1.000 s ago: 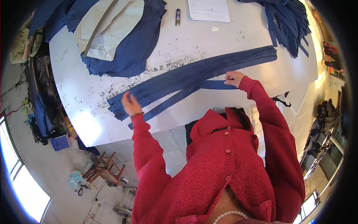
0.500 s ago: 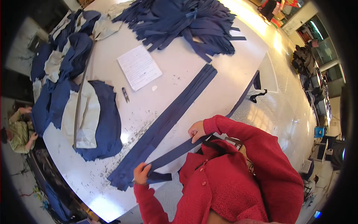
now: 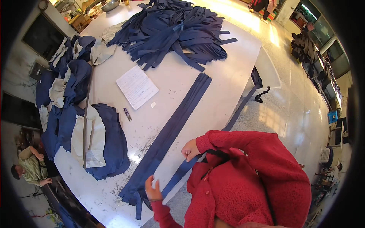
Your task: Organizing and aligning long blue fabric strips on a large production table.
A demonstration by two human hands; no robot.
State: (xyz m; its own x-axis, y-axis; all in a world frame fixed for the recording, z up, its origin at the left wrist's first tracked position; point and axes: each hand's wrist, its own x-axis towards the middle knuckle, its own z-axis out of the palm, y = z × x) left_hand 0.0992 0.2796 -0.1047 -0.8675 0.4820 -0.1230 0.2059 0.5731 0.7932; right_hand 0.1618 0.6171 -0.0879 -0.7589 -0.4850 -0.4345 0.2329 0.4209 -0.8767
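Observation:
My right hand (image 3: 191, 149), in a red sleeve, pinches a navy fabric strip (image 3: 178, 175) at the near table edge. That strip slants down to the left and passes by my left hand (image 3: 153, 189), whose fingers are spread apart and raised. Beside my left hand lies the near end of a long bundle of navy strips (image 3: 167, 136), laid diagonally across the white table (image 3: 102, 207). One short strip end (image 3: 138, 207) sticks out from the bundle's near end. Another navy strip (image 3: 241, 110) trails along the right table edge.
A big heap of navy strips (image 3: 178, 32) covers the far end. A written sheet (image 3: 137, 87) and small thread snips (image 3: 127, 114) lie mid-table. Navy and white cut pieces (image 3: 110, 140) with a long bar (image 3: 86, 125) fill the left side. Another person (image 3: 32, 163) is at far left.
My left hand has loosened from the strip and its fingers have spread. The right hand still grips the strip. The view has shifted, so the table's things appear moved.

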